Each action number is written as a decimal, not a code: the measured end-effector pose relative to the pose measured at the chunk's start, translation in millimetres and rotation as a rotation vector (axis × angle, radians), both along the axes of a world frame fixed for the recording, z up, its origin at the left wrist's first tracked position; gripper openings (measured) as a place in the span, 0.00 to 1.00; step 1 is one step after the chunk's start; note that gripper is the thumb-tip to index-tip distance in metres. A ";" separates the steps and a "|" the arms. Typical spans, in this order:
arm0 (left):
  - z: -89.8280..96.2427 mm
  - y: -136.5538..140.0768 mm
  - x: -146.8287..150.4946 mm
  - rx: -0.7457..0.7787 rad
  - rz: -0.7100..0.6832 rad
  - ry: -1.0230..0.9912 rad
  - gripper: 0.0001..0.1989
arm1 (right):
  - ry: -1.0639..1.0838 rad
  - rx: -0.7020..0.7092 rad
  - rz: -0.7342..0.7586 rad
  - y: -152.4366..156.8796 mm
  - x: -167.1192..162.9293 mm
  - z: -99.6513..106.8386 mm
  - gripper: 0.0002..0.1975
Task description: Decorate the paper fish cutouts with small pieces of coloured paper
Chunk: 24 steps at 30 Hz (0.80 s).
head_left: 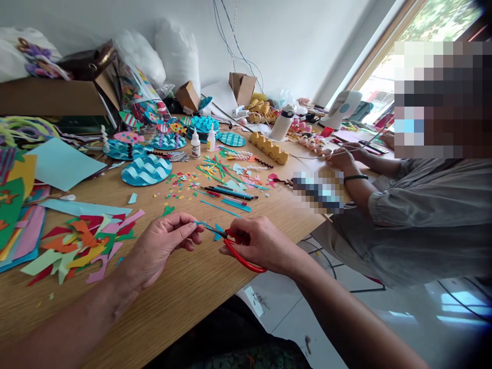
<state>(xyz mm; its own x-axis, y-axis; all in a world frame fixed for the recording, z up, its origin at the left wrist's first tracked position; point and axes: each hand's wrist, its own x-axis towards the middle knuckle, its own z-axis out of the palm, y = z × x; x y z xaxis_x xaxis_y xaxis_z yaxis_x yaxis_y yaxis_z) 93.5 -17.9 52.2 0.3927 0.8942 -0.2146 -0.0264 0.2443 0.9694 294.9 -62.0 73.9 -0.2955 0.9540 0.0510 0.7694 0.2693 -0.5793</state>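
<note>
My right hand (pixel 261 241) is closed around the red handles of a pair of scissors (pixel 246 261), whose blades point left toward my other hand. Between the thumb and fingers of my left hand (pixel 169 241) a small piece of blue paper (pixel 198 223) is pinched, right at the scissor tips. Whether the blades touch the paper I cannot tell. Another blue paper scrap (pixel 218 233) shows behind the blades. Just beyond my hands lie a thin blue paper strip (pixel 221 209) and several pens (pixel 230 193). Both hands are held over the near edge of the wooden table (pixel 154 312).
Colourful paper offcuts (pixel 82 246) are heaped at the left. Blue wavy paper discs (pixel 146 170), two glue bottles (pixel 196 143) and a yellow egg-carton strip (pixel 269 147) stand farther back. A co-worker (pixel 423 205) sits at the right, hands on the table.
</note>
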 end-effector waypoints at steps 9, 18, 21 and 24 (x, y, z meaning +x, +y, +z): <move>1.9 -1.1 2.1 0.002 -0.061 0.036 0.05 | 0.005 0.022 0.016 1.3 -2.2 2.8 0.15; 0.1 -0.7 2.3 0.009 -0.090 0.047 0.07 | 0.007 0.014 0.020 0.6 -3.3 2.6 0.15; 0.3 -0.8 2.8 0.011 -0.106 0.049 0.06 | -0.010 0.010 0.026 0.3 -3.1 2.6 0.15; -0.1 -1.3 3.2 0.012 -0.115 0.058 0.06 | -0.024 0.007 0.033 0.0 -2.5 1.5 0.15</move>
<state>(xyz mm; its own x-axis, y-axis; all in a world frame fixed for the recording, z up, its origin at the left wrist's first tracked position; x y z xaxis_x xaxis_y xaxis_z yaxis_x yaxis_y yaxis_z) 96.8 -19.2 52.1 0.4797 0.8469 -0.2293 0.0574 0.2305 0.9714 292.4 -62.0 75.4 -0.3284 0.9432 0.0500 0.7737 0.2990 -0.5585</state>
